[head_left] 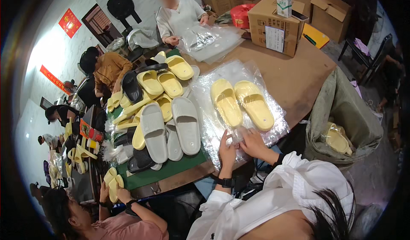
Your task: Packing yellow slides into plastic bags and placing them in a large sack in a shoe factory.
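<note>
A pair of yellow slide slippers, the left slipper [226, 103] and the right slipper [255, 105], lies side by side with a clear plastic bag [275, 92]. Shine over them suggests the film covers them, though I cannot tell how far they are inside. At the bag's near edge, my left hand [226, 150] has its fingers closed on the plastic, below the left slipper. My right hand [255, 145] grips the same edge close beside it, its fingertips partly hidden by shiny film. Both wrists wear dark bands.
Grey slippers [153, 131] and yellow slippers [179, 67] are heaped left of the bag. A green sack [318, 124] holding a bagged yellow slipper stands at right. Across the table [299, 75] a co-worker handles plastic bags [209, 43] near a carton [273, 24]. Another co-worker sits at lower left.
</note>
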`<state>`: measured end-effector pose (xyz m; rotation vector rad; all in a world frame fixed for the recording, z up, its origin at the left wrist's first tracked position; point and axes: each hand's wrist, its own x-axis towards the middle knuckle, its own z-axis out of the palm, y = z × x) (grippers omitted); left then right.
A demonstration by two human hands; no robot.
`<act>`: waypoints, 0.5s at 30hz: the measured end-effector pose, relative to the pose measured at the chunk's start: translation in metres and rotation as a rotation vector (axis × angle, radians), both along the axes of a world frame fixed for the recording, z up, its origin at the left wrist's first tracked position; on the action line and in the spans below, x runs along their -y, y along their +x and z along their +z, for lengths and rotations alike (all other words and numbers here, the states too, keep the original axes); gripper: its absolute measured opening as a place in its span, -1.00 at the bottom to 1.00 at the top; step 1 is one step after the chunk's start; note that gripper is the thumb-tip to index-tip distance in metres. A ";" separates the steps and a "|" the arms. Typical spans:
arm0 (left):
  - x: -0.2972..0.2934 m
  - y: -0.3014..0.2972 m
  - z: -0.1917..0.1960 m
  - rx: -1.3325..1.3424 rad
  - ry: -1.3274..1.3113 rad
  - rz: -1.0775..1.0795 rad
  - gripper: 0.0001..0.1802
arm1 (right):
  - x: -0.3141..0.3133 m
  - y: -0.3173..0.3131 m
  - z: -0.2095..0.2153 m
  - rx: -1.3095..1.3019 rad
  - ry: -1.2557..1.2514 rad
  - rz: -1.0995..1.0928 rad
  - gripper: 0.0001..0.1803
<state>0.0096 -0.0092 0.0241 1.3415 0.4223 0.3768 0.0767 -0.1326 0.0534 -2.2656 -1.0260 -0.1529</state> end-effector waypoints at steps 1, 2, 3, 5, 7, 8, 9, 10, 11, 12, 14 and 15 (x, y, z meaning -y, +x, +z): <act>-0.001 -0.001 -0.002 0.004 0.001 0.001 -0.27 | -0.001 -0.001 0.000 0.052 -0.027 -0.002 -0.37; -0.001 -0.001 -0.003 0.007 0.002 0.003 -0.26 | -0.001 -0.001 0.000 0.103 -0.053 -0.004 -0.35; -0.001 -0.001 -0.004 0.010 0.003 0.003 -0.26 | 0.000 0.001 0.001 0.106 -0.053 -0.004 -0.35; -0.001 -0.001 -0.006 0.031 -0.002 0.005 -0.26 | 0.006 0.007 0.006 -0.004 0.029 0.080 -0.50; -0.002 -0.003 -0.006 0.029 -0.006 0.004 -0.26 | 0.012 0.007 0.016 -0.071 0.037 0.056 -0.60; -0.002 -0.003 -0.006 0.025 -0.013 0.001 -0.25 | 0.015 0.008 0.018 -0.140 0.043 0.030 -0.69; -0.002 -0.003 -0.005 0.026 -0.013 0.000 -0.25 | 0.016 0.008 0.014 -0.033 0.229 -0.029 -0.82; -0.003 -0.003 -0.005 0.007 0.000 -0.014 -0.28 | 0.020 0.012 0.011 -0.032 0.228 -0.030 -0.82; -0.003 -0.003 -0.004 -0.011 0.013 -0.029 -0.30 | 0.024 0.016 0.009 0.077 0.239 -0.097 -0.81; -0.002 -0.002 -0.003 -0.011 0.011 -0.029 -0.30 | 0.027 0.020 0.011 0.186 0.248 -0.163 -0.80; -0.001 -0.002 -0.002 0.003 -0.038 -0.023 -0.30 | 0.034 0.023 0.015 0.084 0.169 -0.225 -0.73; -0.001 -0.002 -0.003 0.003 -0.040 -0.023 -0.30 | 0.035 0.024 0.019 0.216 0.114 -0.288 -0.67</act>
